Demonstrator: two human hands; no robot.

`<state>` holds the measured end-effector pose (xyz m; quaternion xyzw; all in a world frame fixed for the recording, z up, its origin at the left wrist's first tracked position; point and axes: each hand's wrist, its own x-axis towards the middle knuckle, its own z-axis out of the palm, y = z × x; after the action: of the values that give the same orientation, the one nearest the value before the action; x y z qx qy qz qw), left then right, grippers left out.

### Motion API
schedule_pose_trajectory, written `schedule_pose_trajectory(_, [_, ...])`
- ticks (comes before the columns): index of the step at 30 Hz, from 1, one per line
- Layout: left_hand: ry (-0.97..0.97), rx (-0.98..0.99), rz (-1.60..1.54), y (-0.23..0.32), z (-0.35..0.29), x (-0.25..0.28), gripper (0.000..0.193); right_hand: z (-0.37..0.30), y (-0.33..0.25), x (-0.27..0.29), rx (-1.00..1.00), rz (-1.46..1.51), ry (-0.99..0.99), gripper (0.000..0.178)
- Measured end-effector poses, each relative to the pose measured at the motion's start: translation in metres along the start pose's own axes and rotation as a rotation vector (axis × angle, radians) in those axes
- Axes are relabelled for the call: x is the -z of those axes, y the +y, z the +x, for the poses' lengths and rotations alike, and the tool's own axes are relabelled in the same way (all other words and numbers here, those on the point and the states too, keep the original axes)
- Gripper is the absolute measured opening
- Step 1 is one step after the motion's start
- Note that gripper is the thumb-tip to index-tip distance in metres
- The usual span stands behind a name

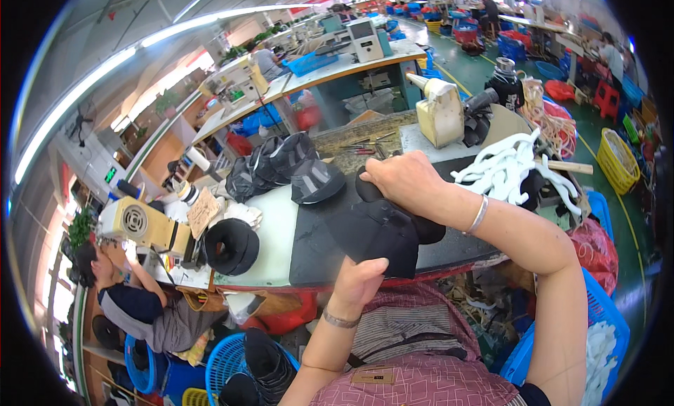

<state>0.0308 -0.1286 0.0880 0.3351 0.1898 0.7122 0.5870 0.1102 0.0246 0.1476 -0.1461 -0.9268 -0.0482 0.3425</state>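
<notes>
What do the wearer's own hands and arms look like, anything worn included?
The left hand and right hand are ungloved, forearms bare. The left wears a silver-grey bracelet, the right a silver bangle. A dark short sleeve shows on the right side.

The left hand (360, 284) has most fingers hidden under the black cloth (371, 234), the right hand (401, 183) some fingertips beyond it, while tools (366, 148) past the grip are too small to identify and the lower edge cuts off a blue basket (223, 355) to its left.

White strips (502, 169) on the workbench (281, 257)
</notes>
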Motion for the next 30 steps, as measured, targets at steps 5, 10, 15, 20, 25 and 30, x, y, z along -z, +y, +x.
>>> schedule_pose_trajectory(5, [-0.042,-0.032,-0.146,-0.007,-0.003,-0.004,0.064,-0.002,-0.015,-0.008,-0.083,0.140,-0.007,0.026])
schedule_pose_trajectory(10, [-0.055,-0.061,-0.178,-0.012,0.005,0.003,0.064,0.000,-0.011,-0.025,-0.110,0.279,-0.014,0.027])
schedule_pose_trajectory(15, [0.146,-0.082,-0.011,-0.030,0.014,0.005,0.060,-0.010,0.017,-0.031,-0.142,0.208,-0.027,0.027])
schedule_pose_trajectory(20, [0.213,-0.352,0.326,-0.047,0.026,0.019,0.042,-0.034,0.002,0.020,-0.125,0.623,0.158,0.036])
schedule_pose_trajectory(25, [0.224,-0.356,0.467,-0.047,0.035,0.033,0.032,-0.030,-0.005,0.004,-0.130,0.554,0.108,0.042])
schedule_pose_trajectory(30, [0.166,-0.256,0.392,-0.045,0.037,0.060,0.033,-0.019,0.003,-0.006,-0.251,0.711,-0.098,0.035])
